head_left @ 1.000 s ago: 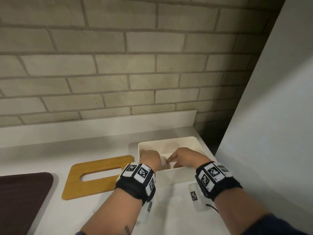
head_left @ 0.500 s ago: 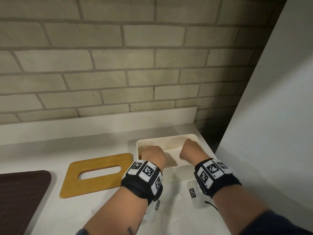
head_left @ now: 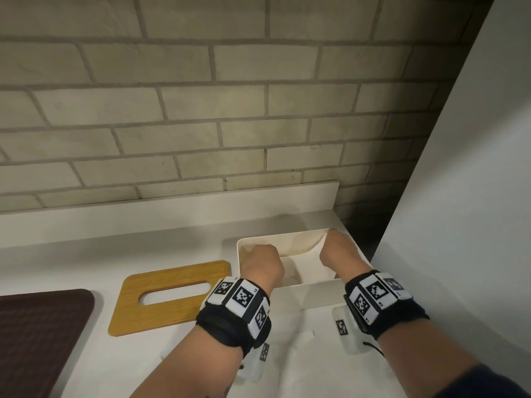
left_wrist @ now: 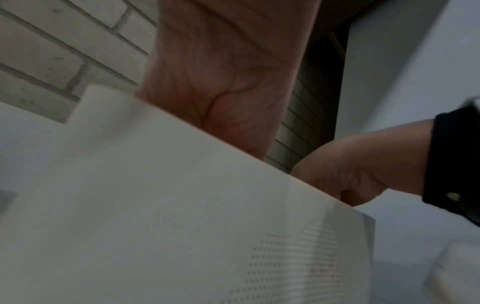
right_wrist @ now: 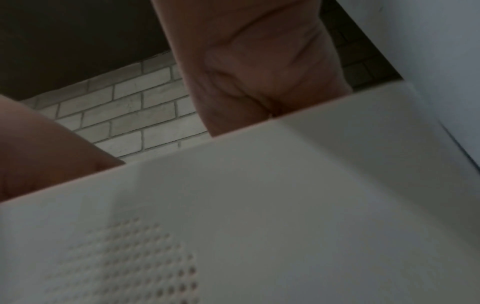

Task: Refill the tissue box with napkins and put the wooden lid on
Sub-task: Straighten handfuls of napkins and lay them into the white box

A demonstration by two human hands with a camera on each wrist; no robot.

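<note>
- Meanwhile, at the far left of the white countertop [head_left: 86, 369], a dark maroon textured mat [head_left: 37, 337] is lying flat, well apart from the work.
- Just right of it, the flat honey-coloured wooden lid with an oval slot [head_left: 169, 297] is resting on the counter, its long axis running left to right, roughly parallel to the box, and sitting just beside the box's left wall.
- The left hand [head_left: 263, 264] is reaching down inside the left end of the open white rectangular plastic tissue box [head_left: 310, 293], knuckles up and wrist bent over the near wall; the fingers are hidden below the rim, so whether they are grasping anything cannot be told.
- Between the two hands, a white sheet, seemingly the napkins [head_left: 311, 268], is lying low in the box.
- The right hand [head_left: 339, 251] is plunging into the right end, its fingers likewise out of sight behind the near wall in the wrist views, so its grasp cannot be told.
- By the look of it, the napkins are being settled into the box, and the lid is lying nearer the left hand, a short sideways reach to the left.
- Furthest right, a plain white panel [head_left: 459, 225] is standing close beside the box, leaving the right arm little room.
</note>
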